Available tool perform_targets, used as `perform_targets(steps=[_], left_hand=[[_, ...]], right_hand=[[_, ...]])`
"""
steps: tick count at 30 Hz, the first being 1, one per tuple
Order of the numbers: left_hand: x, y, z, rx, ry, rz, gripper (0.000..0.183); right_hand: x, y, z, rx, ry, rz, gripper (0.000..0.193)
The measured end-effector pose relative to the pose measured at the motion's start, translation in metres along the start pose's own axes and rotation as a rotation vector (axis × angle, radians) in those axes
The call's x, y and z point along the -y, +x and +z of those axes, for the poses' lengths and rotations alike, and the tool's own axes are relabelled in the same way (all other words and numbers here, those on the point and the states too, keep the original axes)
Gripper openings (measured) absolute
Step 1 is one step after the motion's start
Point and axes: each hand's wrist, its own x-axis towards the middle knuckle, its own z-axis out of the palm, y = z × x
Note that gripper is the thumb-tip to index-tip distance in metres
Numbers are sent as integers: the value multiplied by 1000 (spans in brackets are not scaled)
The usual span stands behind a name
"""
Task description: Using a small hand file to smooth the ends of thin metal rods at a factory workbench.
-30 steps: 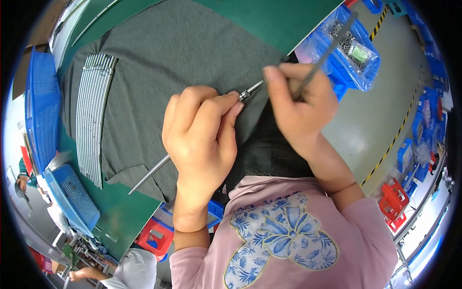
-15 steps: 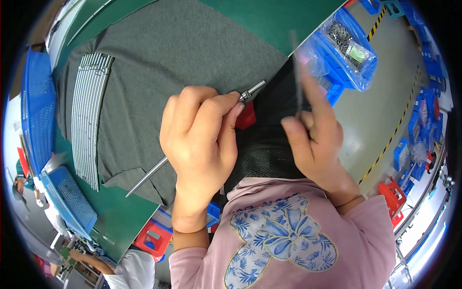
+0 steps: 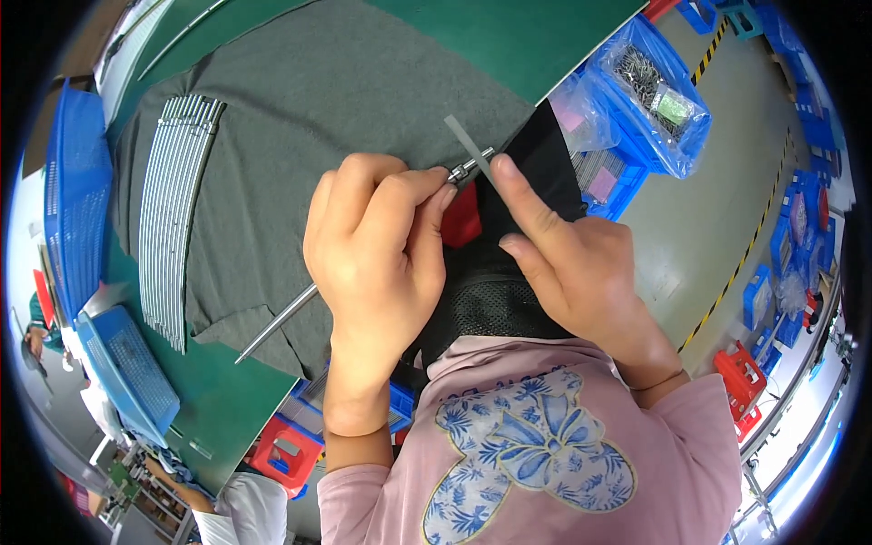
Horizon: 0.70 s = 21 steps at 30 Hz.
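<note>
See a slim silver metal rod (image 3: pixel 280 320) slanting through the left hand (image 3: pixel 377 245), with thumb and forefinger clamped just behind a ringed silver collar (image 3: pixel 460 171). See also a flat, narrow grey strip (image 3: pixel 465 138) crossing its upper tip, whether touching or just above, cannot tell; held in the right hand (image 3: pixel 577 268), with forefinger stretched along it, thumb apart, and grip of the curled fingers hidden. Could skid off the round tip if pressed unevenly, and scrape the left fingertips so near the collar. Could also twist the rod in that pinch, swinging its loose lower end toward a row of thin silver rods (image 3: pixel 168 227) and scattering them. Farther out, note a dark grey cloth (image 3: pixel 300 100) beneath that row, rucked enough to snag, spread on a green counter (image 3: pixel 563 32). To the right, note a plastic-lined blue bin (image 3: pixel 677 150) of small metal parts (image 3: pixel 640 68), limiting any wide sweep.
</note>
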Motion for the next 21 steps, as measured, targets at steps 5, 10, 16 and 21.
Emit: perform_targets(steps=[5, 10, 16, 21], left_hand=[[-2, 2, 0, 0, -22, -14, 14], [-1, 1, 1, -10, -14, -13, 14], [-1, 2, 4, -11, -8, 1, 14], [-2, 2, 1, -27, -1, 21, 15]], right_hand=[[3, -2, 5, -22, -10, -13, 56], [7, -1, 5, -8, -98, -2, 54], [2, -2, 9, -81, -74, -67, 54], [6, -13, 7, -22, -184, -105, 55]])
